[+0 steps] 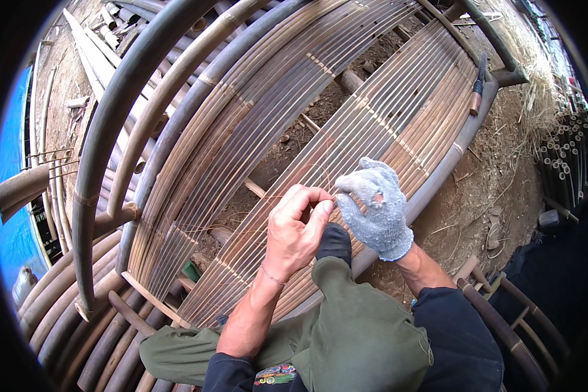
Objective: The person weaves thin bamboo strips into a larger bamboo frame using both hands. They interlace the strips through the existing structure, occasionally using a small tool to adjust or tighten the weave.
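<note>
My bare left hand [296,225] is closed in a pinch on a thin reddish-brown wire [334,197]. My right hand [375,208], in a grey knitted glove with a hole on its back, pinches the same wire close beside the left fingertips. Fine loops of it trail away to the left over the slats. Both hands hover above a bamboo bench [379,121], whose long narrow slats are bound across in pale rows. A wide gap through the slats shows the soil below.
A knife [478,85] with a wooden handle lies on the bench's right edge pole. Thick curved bamboo rails [104,130] rise at the left. Cut bamboo poles [565,147] are stacked at the far right. A blue tarp [13,222] covers the left edge. My knee [366,320] is close beneath my hands.
</note>
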Motion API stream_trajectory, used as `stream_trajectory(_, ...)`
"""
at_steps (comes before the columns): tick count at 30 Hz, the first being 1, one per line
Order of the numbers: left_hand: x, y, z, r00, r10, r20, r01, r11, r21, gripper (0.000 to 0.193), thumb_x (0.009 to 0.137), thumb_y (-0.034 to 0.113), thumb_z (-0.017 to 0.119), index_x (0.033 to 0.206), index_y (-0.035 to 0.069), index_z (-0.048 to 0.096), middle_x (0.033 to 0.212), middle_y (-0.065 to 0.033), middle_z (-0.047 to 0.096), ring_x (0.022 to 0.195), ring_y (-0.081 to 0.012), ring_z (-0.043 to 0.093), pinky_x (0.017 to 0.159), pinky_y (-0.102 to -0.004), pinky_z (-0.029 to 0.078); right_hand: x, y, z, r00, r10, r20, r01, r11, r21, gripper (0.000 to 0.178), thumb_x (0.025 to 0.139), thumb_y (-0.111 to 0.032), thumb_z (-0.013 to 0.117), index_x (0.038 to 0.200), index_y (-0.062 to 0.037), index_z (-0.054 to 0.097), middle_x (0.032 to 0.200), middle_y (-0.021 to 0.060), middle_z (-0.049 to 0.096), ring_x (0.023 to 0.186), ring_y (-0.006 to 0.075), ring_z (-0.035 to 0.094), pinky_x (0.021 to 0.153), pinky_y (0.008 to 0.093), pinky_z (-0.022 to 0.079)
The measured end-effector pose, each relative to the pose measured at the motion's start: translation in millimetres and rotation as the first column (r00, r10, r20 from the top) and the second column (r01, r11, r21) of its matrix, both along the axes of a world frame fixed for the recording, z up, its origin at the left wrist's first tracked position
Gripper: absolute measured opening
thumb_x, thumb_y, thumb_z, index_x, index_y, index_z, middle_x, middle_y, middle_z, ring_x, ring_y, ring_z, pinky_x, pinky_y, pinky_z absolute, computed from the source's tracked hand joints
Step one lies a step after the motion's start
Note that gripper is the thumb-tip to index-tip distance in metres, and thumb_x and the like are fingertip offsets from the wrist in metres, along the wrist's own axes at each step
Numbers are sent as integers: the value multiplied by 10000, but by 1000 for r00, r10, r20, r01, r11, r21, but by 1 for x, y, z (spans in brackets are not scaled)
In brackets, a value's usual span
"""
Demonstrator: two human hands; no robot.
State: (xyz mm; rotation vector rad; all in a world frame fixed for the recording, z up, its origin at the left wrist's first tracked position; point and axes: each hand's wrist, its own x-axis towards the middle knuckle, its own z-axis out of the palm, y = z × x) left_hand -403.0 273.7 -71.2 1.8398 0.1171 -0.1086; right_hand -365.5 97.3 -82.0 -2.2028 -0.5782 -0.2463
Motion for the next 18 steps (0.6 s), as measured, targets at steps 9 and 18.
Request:
stream_trajectory(9,-2,2,9,890,9,-456,-270,816,-511,192,896,152,747,1002,1,692,792,12,649,590,-3,465,510,-157,336,-4,-1,4,989,131,67,-129,991,-41,322,691,-157,811,1000,-144,722,866,6,655,886,251,643,1008,534,455)
stream_trajectory(18,-19,-18,1,855,-28,-517,-268,829,-490,157,877,93,752,974,-29,733,862,-48,717,753,-72,625,699,-229,514,6,-25,-2,963,-225,147,250,951,-184,107,774,-87,696,859,-88,631,794,60,577,800,274,600,926,460,496)
